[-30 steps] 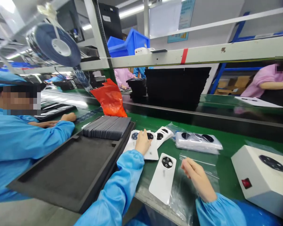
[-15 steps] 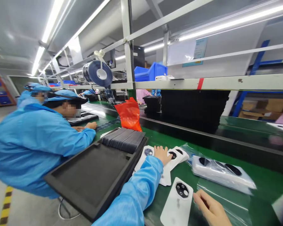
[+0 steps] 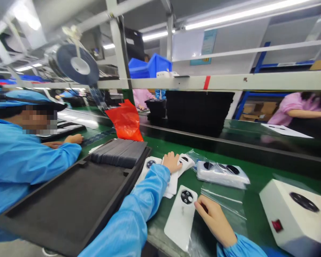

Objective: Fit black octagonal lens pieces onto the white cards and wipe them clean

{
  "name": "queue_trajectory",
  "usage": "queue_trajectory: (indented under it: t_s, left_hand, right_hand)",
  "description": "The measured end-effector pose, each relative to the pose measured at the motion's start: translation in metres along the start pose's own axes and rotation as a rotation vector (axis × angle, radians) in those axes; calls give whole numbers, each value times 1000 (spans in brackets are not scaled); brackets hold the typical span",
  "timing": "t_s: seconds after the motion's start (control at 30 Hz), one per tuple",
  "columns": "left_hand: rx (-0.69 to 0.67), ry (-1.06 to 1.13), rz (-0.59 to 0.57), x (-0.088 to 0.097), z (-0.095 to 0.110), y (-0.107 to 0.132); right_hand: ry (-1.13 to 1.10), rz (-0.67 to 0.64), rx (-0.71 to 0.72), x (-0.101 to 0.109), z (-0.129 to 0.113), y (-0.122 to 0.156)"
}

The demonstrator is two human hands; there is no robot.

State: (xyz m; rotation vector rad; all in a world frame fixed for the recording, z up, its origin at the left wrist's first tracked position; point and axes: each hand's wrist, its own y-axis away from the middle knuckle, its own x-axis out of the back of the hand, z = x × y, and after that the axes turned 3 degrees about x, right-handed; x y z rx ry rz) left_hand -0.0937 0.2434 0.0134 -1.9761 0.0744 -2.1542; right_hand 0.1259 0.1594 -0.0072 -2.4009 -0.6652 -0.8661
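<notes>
My left hand (image 3: 172, 162) lies palm down on a loose pile of white phone back covers (image 3: 171, 187), its fingers spread over them. One cover (image 3: 150, 165) shows left of it, and others fan out to its right. Nearer to me lies a single white phone back cover (image 3: 179, 223) with a black camera ring at its top. My right hand (image 3: 212, 217) is at that cover's upper right edge, thumb and forefinger closed on the edge. Beneath and beside this hand, clear plastic film (image 3: 227, 200) covers the green surface.
A black tray (image 3: 69, 203) with a row of dark sheets (image 3: 119, 152) stands left. Wrapped covers (image 3: 222, 175) lie beyond my right hand. At the right is a white box (image 3: 296, 214) with a red switch. A red bag (image 3: 127, 121) and a co-worker's blue sleeve (image 3: 53, 157) are further left.
The view has swung right, bringing the white box and a person in pink into sight. Both my hands stay at the same covers; the single cover has hardly moved.
</notes>
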Motion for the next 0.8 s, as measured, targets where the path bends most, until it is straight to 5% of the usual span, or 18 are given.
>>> queue_trajectory:
  t_s: [0.27, 0.5, 0.7, 0.8]
  left_hand:
    - [-233, 92, -69, 4, 23, -28]
    - [-46, 71, -60, -6, 20, -14]
    - [83, 9, -211, 24, -30, -2]
    - [55, -14, -244, 35, -11, -7]
  right_hand:
    - [51, -29, 6, 0, -2, -1]
    - [80, -59, -4, 0, -1, 2]
    - [33, -109, -43, -8, -1, -7]
    - [-22, -105, -95, -8, -11, -6]
